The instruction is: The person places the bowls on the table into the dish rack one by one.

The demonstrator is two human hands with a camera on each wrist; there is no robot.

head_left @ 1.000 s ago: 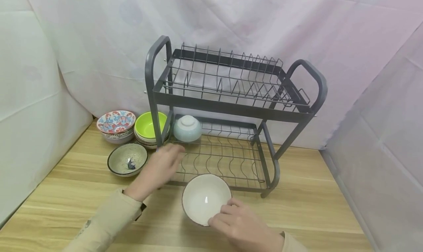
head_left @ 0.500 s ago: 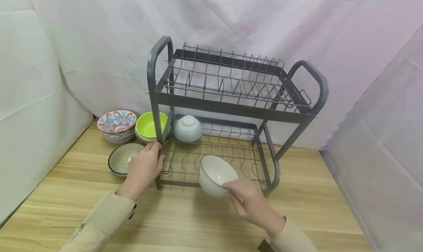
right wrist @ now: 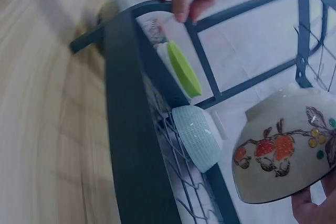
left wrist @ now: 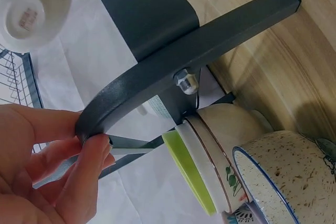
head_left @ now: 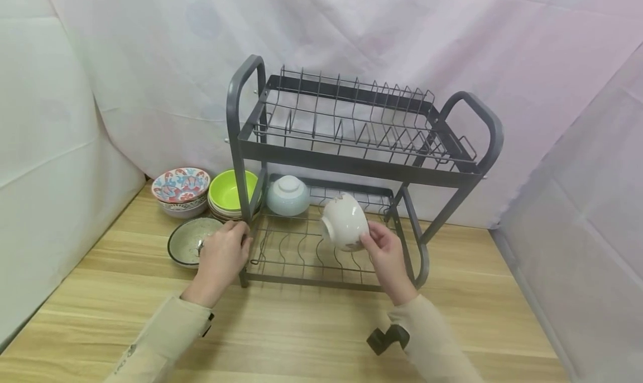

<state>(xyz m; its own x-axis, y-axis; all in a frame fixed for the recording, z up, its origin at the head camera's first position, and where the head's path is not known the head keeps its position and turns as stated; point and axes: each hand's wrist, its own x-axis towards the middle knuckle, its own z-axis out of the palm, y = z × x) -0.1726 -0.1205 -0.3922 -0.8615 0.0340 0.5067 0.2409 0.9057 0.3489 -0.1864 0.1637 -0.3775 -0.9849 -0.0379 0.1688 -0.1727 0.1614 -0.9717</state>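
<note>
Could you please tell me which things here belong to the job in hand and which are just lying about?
In the job:
White bowl, held tilted in the right hand
Rack, gripped by the left hand
Light blue bowl, upside down in the rack

Apparently just lying about, untouched:
Speckled bowl
Green-topped bowl stack
Patterned bowl stack

The white bowl [head_left: 345, 222], held mouth-up in front of the rack [head_left: 351, 161] a second ago, has been raised to its lower tier [head_left: 311, 282] and turned on its side, so its foot and painted outside show where I saw the plain inside. The right hand [head_left: 388, 255] has gone forward with it, while the left hand [head_left: 221, 257], free then, has moved to grip the rack's left side frame.
</note>
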